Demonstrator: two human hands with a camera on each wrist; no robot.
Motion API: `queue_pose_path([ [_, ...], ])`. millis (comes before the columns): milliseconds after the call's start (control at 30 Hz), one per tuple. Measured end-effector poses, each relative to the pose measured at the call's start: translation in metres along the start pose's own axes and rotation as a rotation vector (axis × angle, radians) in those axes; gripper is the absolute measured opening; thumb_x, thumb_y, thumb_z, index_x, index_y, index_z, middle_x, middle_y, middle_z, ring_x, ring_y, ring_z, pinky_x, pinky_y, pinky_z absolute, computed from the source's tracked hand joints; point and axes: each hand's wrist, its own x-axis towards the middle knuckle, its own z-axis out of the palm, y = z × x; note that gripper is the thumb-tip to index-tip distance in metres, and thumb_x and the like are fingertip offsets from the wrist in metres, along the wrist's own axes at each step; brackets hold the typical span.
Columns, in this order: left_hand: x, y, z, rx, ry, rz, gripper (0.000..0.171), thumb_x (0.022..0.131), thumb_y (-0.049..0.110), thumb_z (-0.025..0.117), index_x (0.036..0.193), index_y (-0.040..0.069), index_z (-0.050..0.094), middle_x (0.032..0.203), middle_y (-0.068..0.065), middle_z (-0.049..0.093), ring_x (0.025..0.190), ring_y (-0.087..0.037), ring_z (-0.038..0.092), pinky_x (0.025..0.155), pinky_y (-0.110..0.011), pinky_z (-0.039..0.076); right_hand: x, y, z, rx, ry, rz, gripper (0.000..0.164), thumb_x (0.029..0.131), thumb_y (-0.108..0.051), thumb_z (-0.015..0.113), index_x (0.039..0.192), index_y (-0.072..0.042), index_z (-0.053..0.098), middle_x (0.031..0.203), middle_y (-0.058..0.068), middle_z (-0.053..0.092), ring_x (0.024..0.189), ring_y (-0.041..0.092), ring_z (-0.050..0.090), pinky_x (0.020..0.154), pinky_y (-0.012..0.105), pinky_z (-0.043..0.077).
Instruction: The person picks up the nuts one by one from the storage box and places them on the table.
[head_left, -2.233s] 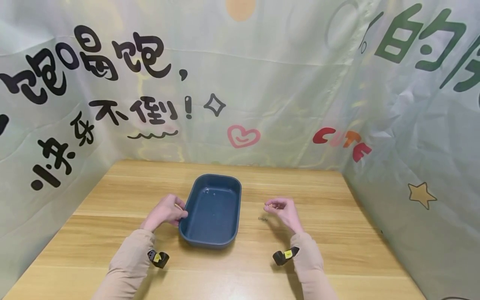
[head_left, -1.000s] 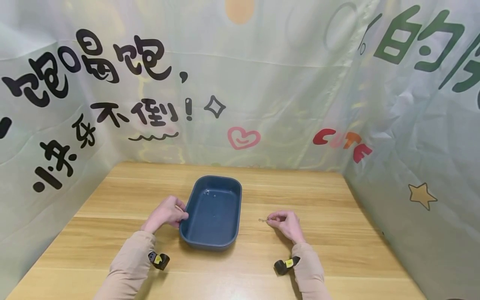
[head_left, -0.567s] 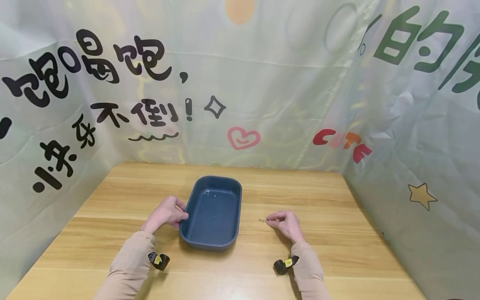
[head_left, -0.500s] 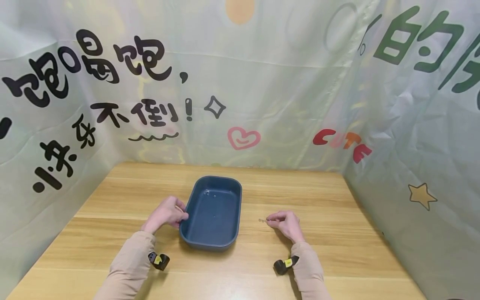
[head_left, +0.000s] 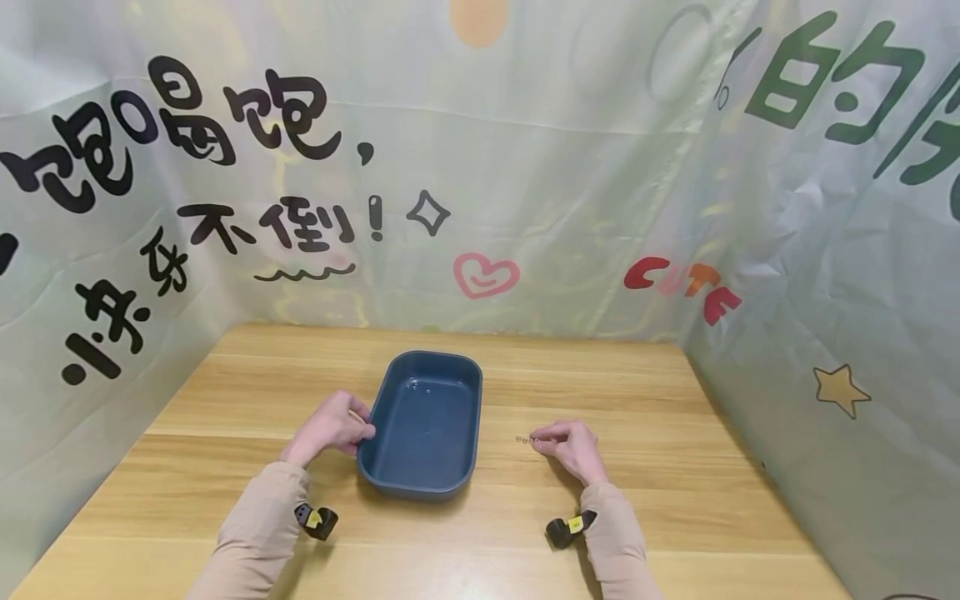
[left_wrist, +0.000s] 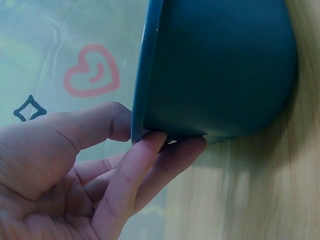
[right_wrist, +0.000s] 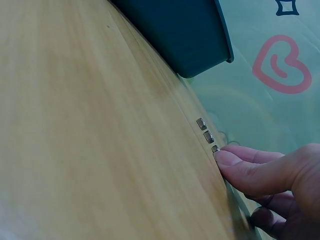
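Observation:
A dark blue rectangular tray [head_left: 422, 479] stands on the wooden table, with a few small shiny pieces [head_left: 413, 385] at the far end of its floor. My left hand [head_left: 333, 427] grips its left rim; in the left wrist view, the thumb is at the rim and the fingertips [left_wrist: 192, 145] touch the outer wall. To the tray's right, small metal nuts [right_wrist: 208, 136] lie in a short row. At the row's right end my right hand [head_left: 573, 448] pinches a nut [right_wrist: 215, 149], partly covered by the thumb, between thumb and index finger.
The wooden table [head_left: 667, 500] runs back to a printed cloth curtain [head_left: 570, 192], which also rises on both sides. A dark camera with a yellow label [head_left: 574, 526] sits on each wrist, over beige sleeves.
My right hand came down from above the row and a little toward me, to the row's right end, and has stayed there. The left hand and tray have kept their place.

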Motion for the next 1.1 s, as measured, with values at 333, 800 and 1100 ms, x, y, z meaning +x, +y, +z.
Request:
queue_pose_path([
  [333,-0.0011,-0.0017,0.0005,-0.016,-0.003,0.021,0.030,0.079,-0.004,0.066,0.106,-0.016,0.061,0.078,-0.019,0.072,0.062,-0.019,0.070,0.056,-0.033,0.064,-0.0003,0.0003,0.0012,0.020,-0.006,-0.008,0.010,0.078,-0.012,0.083,0.088,-0.013,0.082,0.093,0.004,0.077,0.093,0.020,0.068,0.103,0.049,0.036],
  [800,-0.0044,-0.0008,-0.0004,-0.014,0.000,0.031,0.029,0.078,-0.004,0.065,0.105,-0.017,0.062,0.078,-0.020,0.073,0.063,-0.022,0.071,0.057,-0.034,0.065,-0.0008,0.0008,0.0026,0.049,0.010,0.027,0.019,0.077,-0.015,0.084,0.095,-0.014,0.081,0.095,0.006,0.077,0.090,0.016,0.065,0.100,0.044,0.039],
  [1100,-0.0025,-0.0005,-0.0002,-0.012,0.001,0.030,0.031,0.078,-0.003,0.066,0.105,-0.016,0.062,0.078,-0.019,0.072,0.061,-0.020,0.070,0.056,-0.033,0.064,0.0052,-0.0069,-0.0059,0.237,0.021,0.080,0.031,0.083,-0.010,0.079,0.113,-0.002,0.074,0.082,0.002,0.058,0.076,0.010,0.051,0.072,0.021,0.045],
])
